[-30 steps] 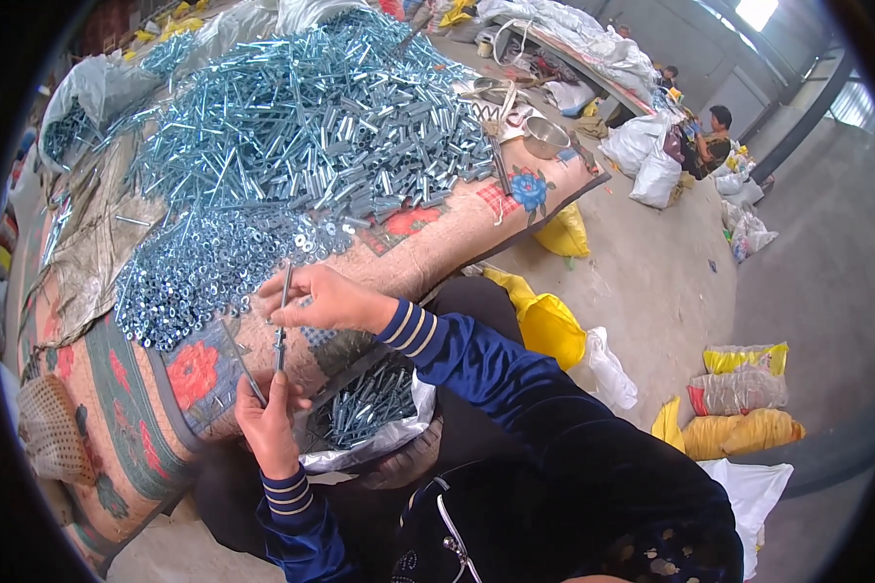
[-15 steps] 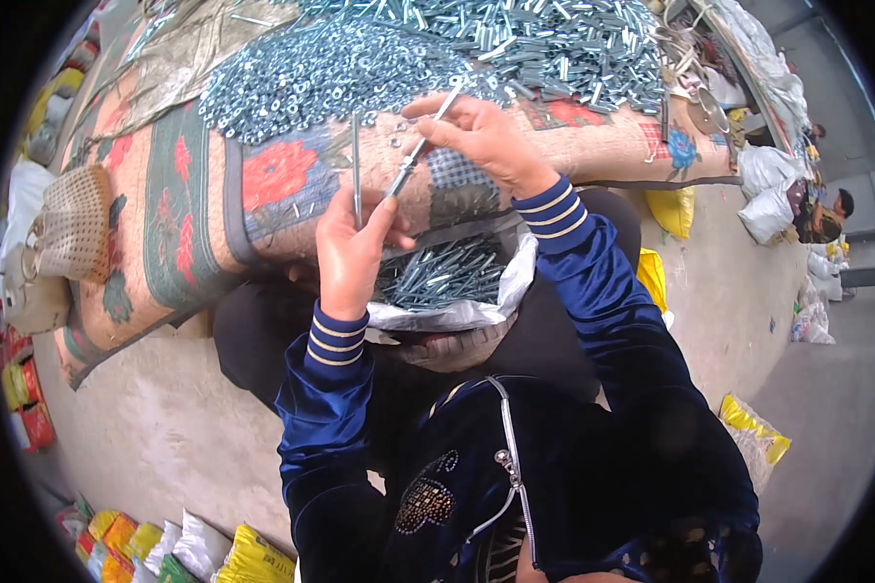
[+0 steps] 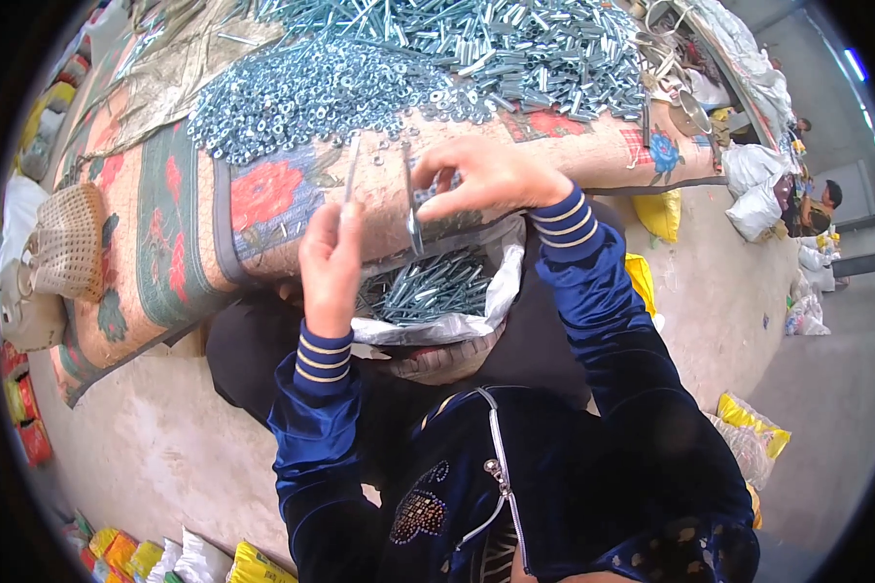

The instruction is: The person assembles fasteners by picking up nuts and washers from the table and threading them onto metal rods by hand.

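My left hand [image 3: 331, 262] is closed, with a thin metal bolt [image 3: 351, 167] standing upright from between thumb and fingers. To its right, a second bolt [image 3: 412, 199], slightly blurred, hangs nearly upright at the fingertips of my right hand [image 3: 491, 177], whose fingers are curled. A thicker part shows at this bolt's lower end. Below both hands, a white-lined bag [image 3: 504, 282] between my legs holds a heap of similar metal bolts [image 3: 433, 287]. Beyond the hands lies a wide pile of small nuts [image 3: 292, 102] on the patterned quilt [image 3: 180, 194].
Short metal tubes [image 3: 554, 58] form a heap at the back right. A perforated basket [image 3: 71, 238] stands at the left edge. Filled sacks [image 3: 756, 189] lie on the floor at the right, more bags [image 3: 204, 556] at the lower left. Another person [image 3: 824, 206] sits far right.
My hands have drawn apart. The right hand has come down and taken the second bolt away from the left hand, turning it from slanted to nearly upright. The left hand still holds its own bolt.
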